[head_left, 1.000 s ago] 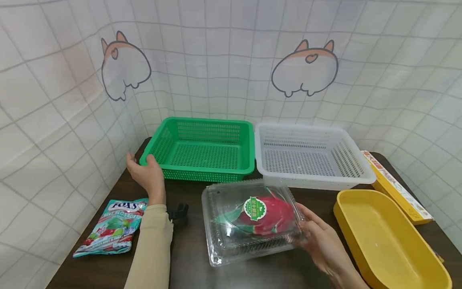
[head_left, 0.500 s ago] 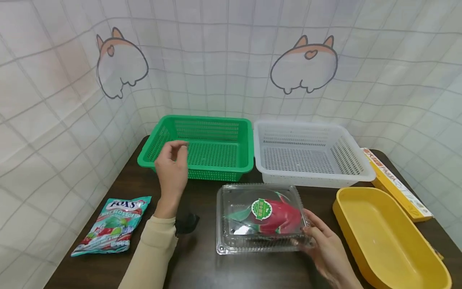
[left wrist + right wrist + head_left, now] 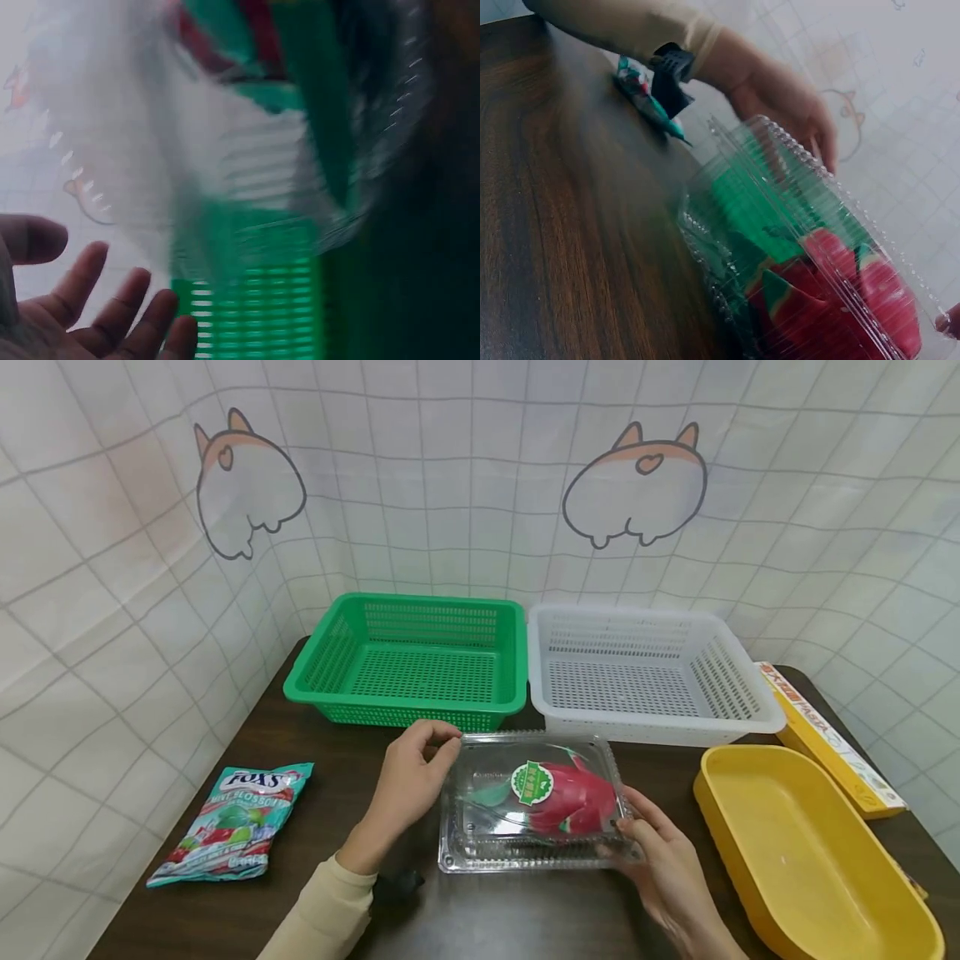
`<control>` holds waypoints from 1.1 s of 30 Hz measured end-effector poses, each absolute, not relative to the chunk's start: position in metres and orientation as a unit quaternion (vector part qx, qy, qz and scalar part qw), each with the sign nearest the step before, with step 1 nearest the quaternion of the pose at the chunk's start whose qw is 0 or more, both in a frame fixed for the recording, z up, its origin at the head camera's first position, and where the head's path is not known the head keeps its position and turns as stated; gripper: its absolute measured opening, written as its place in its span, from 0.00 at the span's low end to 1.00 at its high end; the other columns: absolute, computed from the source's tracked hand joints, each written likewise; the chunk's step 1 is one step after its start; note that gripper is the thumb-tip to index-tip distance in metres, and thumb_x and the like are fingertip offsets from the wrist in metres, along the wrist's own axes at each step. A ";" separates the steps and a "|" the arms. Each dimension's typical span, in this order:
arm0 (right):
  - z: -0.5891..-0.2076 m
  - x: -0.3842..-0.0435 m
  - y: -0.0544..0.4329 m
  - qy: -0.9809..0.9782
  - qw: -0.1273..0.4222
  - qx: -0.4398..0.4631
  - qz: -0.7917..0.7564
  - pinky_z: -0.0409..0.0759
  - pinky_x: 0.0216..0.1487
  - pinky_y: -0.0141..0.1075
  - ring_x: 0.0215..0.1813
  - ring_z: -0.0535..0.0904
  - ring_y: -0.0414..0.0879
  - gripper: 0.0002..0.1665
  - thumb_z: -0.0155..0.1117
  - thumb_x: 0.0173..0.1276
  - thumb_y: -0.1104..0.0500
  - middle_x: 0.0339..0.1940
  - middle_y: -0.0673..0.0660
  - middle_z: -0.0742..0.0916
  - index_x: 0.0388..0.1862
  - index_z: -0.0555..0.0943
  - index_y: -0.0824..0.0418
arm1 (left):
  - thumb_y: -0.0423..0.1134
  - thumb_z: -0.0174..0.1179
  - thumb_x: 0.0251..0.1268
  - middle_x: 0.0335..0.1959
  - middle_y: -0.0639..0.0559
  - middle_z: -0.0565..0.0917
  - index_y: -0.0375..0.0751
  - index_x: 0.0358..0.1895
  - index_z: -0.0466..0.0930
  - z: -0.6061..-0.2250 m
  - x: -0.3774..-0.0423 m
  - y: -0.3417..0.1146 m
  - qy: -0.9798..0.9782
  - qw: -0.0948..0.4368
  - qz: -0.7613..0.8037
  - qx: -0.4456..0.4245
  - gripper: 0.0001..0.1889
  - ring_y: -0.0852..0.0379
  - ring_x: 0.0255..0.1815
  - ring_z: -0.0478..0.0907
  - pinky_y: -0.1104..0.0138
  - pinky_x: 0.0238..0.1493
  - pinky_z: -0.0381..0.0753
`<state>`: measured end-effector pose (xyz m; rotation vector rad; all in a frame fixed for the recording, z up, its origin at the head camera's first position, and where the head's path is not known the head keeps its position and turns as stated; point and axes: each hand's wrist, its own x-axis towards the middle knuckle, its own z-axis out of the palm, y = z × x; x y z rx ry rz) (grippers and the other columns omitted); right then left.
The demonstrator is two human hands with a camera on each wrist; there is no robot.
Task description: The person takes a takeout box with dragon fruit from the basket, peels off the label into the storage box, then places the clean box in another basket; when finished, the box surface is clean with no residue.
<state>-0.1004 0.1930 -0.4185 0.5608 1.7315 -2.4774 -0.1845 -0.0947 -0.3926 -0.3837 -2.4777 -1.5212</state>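
My right hand [image 3: 663, 864] grips the right side of a clear plastic clamshell box [image 3: 517, 864], thumb on top. Inside lies a red dragon fruit [image 3: 588, 797] with green-tipped scales, under a round green sticker [image 3: 532, 782] on the lid. The box is held in front of the baskets. At its far left corner is my left hand [image 3: 408, 781], fingertips right by the rim. The left wrist view shows that hand's fingers [image 3: 139, 304] spread and relaxed, beside the blurred box. In the right wrist view, the left hand [image 3: 787, 94] overlaps the box's far end.
Behind the box stand a green basket [image 3: 420, 713] and a white basket [image 3: 652, 727], side by side. A yellow tub [image 3: 795, 860] is at right, beside a long yellow box [image 3: 832, 743]. A teal candy bag [image 3: 232, 822] lies at left on the dark table [image 3: 300, 827].
My left hand has moved from the green basket's left side, across its front, rightward to the box's corner. The box, in my right hand, has shifted slightly and levelled out.
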 end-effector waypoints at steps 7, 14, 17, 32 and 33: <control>-0.417 -0.101 0.185 0.562 0.042 0.192 -0.804 0.83 0.45 0.39 0.47 0.77 0.40 0.23 0.57 0.72 0.61 0.52 0.49 0.77 0.63 0.67 0.57 | 0.53 0.63 0.64 0.68 0.48 0.67 0.44 0.69 0.66 -0.409 -0.176 -0.093 -0.866 0.018 -0.489 -0.103 0.33 0.46 0.67 0.66 0.47 0.57 0.72; -0.415 -0.100 0.181 0.594 0.046 0.177 -0.783 0.82 0.49 0.40 0.52 0.75 0.41 0.29 0.59 0.72 0.60 0.58 0.55 0.71 0.68 0.62 0.61 | 0.48 0.63 0.66 0.72 0.46 0.63 0.44 0.70 0.65 -0.421 -0.176 -0.093 -0.865 0.025 -0.489 -0.109 0.32 0.43 0.73 0.59 0.41 0.64 0.63; -0.414 -0.100 0.181 0.617 0.059 0.171 -0.766 0.82 0.50 0.39 0.54 0.74 0.43 0.32 0.59 0.72 0.58 0.65 0.58 0.68 0.71 0.60 0.61 | 0.46 0.61 0.68 0.71 0.46 0.64 0.46 0.70 0.66 -0.425 -0.178 -0.095 -0.856 0.031 -0.505 -0.103 0.29 0.43 0.73 0.60 0.41 0.63 0.65; -0.406 -0.130 0.198 0.819 -0.191 0.017 -0.541 0.76 0.52 0.25 0.50 0.80 0.35 0.12 0.67 0.67 0.62 0.48 0.53 0.86 0.49 0.83 0.62 | 0.43 0.56 0.73 0.75 0.47 0.61 0.48 0.76 0.60 -0.447 -0.189 -0.100 -0.786 0.019 -0.604 -0.131 0.30 0.42 0.76 0.54 0.41 0.68 0.58; -0.404 -0.134 0.197 0.823 -0.202 -0.005 -0.530 0.78 0.48 0.26 0.46 0.81 0.37 0.10 0.68 0.66 0.62 0.44 0.53 0.87 0.46 0.84 0.61 | 0.43 0.56 0.73 0.75 0.48 0.61 0.49 0.76 0.60 -0.448 -0.189 -0.101 -0.785 0.021 -0.606 -0.129 0.30 0.42 0.76 0.54 0.41 0.68 0.59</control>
